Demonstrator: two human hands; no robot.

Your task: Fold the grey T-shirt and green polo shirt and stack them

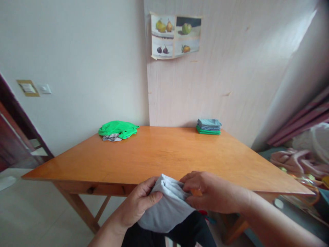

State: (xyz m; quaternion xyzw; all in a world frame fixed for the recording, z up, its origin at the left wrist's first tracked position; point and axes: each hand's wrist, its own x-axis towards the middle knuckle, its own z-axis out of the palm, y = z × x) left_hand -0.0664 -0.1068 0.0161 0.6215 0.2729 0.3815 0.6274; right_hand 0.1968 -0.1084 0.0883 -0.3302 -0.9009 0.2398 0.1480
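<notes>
A light grey folded cloth (166, 209) is held up over my lap, just in front of the table's near edge. My left hand (144, 199) grips its left side, with the thumb pressed on the front face. At the cloth's upper right, my right hand (205, 192) pinches the edge, its fingertips partly tucked behind the fabric. The cloth's top forms a peak near my left fingers, and its lower part hangs rounded. Its exact kind I cannot make out.
A wooden table (164, 154) stands before me. A crumpled green cloth heap (118, 128) lies at the far left, with a striped piece beneath. At the far right sits a neat stack of folded blue-grey and green cloths (209, 126). Fruit pictures (176, 36) hang on the wall.
</notes>
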